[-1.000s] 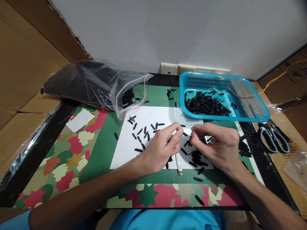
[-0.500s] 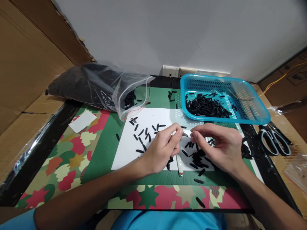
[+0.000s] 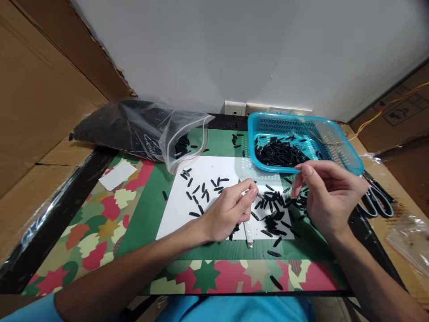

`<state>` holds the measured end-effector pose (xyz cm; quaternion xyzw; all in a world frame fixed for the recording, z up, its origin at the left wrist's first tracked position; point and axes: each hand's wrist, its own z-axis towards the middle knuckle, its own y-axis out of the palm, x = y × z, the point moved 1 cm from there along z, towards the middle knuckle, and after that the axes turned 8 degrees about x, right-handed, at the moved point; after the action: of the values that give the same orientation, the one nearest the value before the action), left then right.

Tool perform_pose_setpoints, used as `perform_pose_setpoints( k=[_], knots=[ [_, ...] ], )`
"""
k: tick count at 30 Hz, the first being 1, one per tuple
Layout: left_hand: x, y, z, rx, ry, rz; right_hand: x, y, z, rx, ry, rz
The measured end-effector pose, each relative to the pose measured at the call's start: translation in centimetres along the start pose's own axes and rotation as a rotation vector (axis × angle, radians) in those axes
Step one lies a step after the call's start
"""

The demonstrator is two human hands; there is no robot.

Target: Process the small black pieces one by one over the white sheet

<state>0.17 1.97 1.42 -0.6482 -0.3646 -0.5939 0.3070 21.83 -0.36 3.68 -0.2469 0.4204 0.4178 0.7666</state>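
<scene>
My left hand is closed above the white paper, thumb and forefinger pinching a small, dark, elongated piece whose tip sticks out to the right. My right hand is raised to the right of it, just in front of the blue basket. Its thumb and fingers are drawn together; what they hold, if anything, is too small to make out. Below and between the hands lie many small black slivers. A white stick-like tool lies under my left hand, partly hidden by it.
A zip bag of black pieces lies open at the back left. More pieces fill part of the basket. Scissors lie at the right edge. A white paper scrap is at left. A wall socket strip runs behind.
My right hand has moved right and slightly up, away from my left hand. My left hand stays nearly in place, still pinching the dark piece. The view has shifted slightly.
</scene>
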Motion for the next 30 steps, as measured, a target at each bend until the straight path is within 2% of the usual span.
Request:
perform_pose_setpoints(
  k=[2,4,7,9,12,15,17,23,26,30],
  knots=[
    [0.1,-0.2,0.3,0.062,0.009,-0.110,-0.5,0.4,-0.7,-0.099,-0.012,-0.027],
    [0.2,-0.6,0.6,0.122,-0.031,-0.260,-0.9,1.0,-1.7,-0.262,-0.078,-0.081],
    [0.4,-1.1,0.9,0.166,-0.132,-0.462,-1.1,1.8,-3.3,-0.531,-0.270,-0.129],
    [0.6,-1.3,0.8,0.165,-0.166,-0.533,-0.9,2.2,-4.0,-0.615,-0.407,-0.159],
    [0.8,-1.1,0.5,0.100,-0.193,-0.555,-0.8,2.3,-4.1,-0.544,-0.510,-0.219],
    [0.7,-0.5,0.1,0.037,-0.203,-0.516,-0.7,2.0,-3.4,-0.399,-0.472,-0.241],
    [0.5,-0.2,-0.1,0.021,-0.207,-0.463,-0.5,1.8,-3.1,-0.355,-0.446,-0.238],
    [0.5,-0.1,-0.2,0.005,-0.188,-0.365,0.2,2.2,-3.4,-0.383,-0.520,-0.307],
    [0.7,-0.1,-0.3,-0.028,-0.202,-0.375,0.0,1.8,-3.1,-0.345,-0.576,-0.308],
    [0.9,-0.3,-0.3,-0.042,-0.229,-0.422,0.0,-0.1,-0.9,-0.135,-0.695,-0.450]
  ],
)
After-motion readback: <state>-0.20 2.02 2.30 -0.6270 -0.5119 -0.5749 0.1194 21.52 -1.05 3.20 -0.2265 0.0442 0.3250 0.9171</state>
